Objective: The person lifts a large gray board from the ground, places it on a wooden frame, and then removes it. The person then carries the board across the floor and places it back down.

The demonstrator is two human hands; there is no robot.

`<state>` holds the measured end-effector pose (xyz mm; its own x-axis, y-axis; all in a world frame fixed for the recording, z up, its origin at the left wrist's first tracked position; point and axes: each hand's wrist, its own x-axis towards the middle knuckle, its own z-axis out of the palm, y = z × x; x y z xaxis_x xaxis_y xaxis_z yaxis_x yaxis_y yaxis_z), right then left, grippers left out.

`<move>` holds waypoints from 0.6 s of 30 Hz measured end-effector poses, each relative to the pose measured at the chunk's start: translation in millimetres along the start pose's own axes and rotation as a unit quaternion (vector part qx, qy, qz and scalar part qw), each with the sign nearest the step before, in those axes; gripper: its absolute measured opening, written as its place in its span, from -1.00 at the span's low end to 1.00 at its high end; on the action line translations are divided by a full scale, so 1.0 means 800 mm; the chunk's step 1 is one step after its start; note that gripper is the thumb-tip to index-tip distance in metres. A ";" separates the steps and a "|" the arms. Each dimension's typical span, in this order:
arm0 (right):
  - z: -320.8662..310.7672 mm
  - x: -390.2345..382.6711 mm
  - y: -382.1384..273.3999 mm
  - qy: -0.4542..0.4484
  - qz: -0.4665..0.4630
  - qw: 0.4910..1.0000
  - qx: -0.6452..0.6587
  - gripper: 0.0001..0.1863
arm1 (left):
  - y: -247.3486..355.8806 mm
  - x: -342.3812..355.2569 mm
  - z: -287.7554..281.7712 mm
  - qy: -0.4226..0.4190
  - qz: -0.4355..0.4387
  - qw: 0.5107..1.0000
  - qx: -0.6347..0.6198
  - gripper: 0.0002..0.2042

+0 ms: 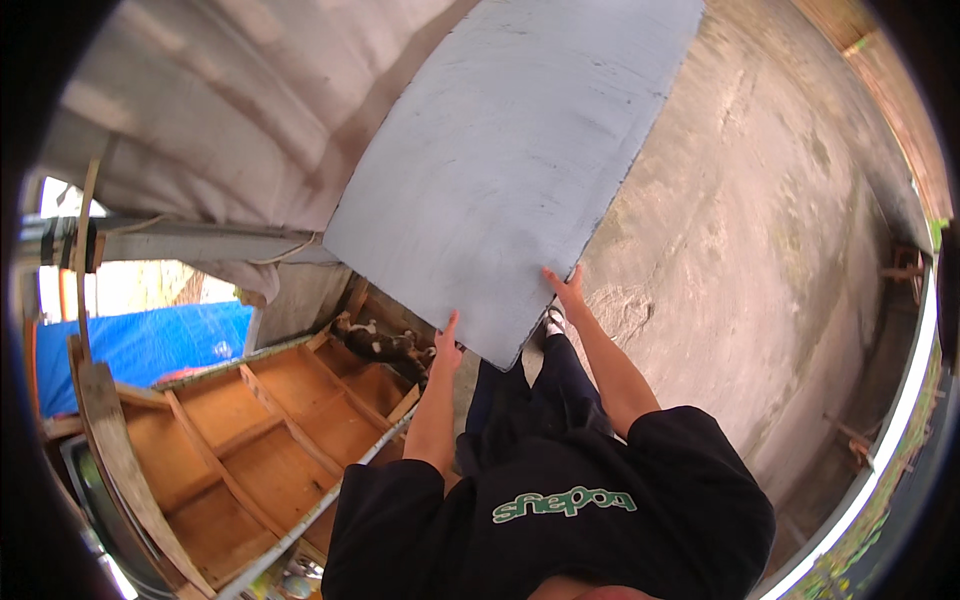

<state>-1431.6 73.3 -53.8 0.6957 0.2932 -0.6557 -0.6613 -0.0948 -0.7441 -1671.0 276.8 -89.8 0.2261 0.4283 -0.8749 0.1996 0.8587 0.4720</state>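
Observation:
A large flat grey-blue board (500,180) reaches from in front of my body up past the far edge of the view, tilted toward the right at its far end. My left hand (447,345) grips its near left edge, the thumb lying on top and the fingers bent beneath, partly hidden. On the right edge near the close corner, my right hand (567,288) holds the board the same way, thumb on the upper face. The board's near corner hangs above my legs. Its underside cannot be seen.
A wooden frame with several compartments (270,430) lies at the left, a brown, dark and white animal (385,345) at its far end. Beyond are a blue tarp (190,340) and a hanging grey sheet (240,130). Concrete floor (740,270) stretches right.

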 end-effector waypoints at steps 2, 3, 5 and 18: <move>-0.007 0.020 0.010 -0.009 -0.005 1.000 -0.013 0.16 | -0.003 -0.029 0.011 0.021 0.004 0.999 0.029 -0.15; -0.008 0.026 0.009 -0.014 0.016 1.000 -0.020 0.16 | -0.008 -0.033 0.010 0.003 0.030 0.998 0.052 -0.16; -0.012 0.037 0.018 0.001 0.050 0.998 -0.027 0.17 | -0.020 -0.043 0.007 -0.022 0.057 0.995 0.073 -0.18; -0.011 0.049 0.024 -0.035 0.009 0.999 -0.026 0.30 | -0.011 -0.016 0.008 -0.030 0.015 0.999 0.025 -0.21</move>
<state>-1414.6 74.3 -95.0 0.6610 0.3564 -0.6604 -0.6576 -0.1488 -0.7385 -1669.8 262.2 -82.3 0.2888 0.4345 -0.8531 0.2393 0.8300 0.5038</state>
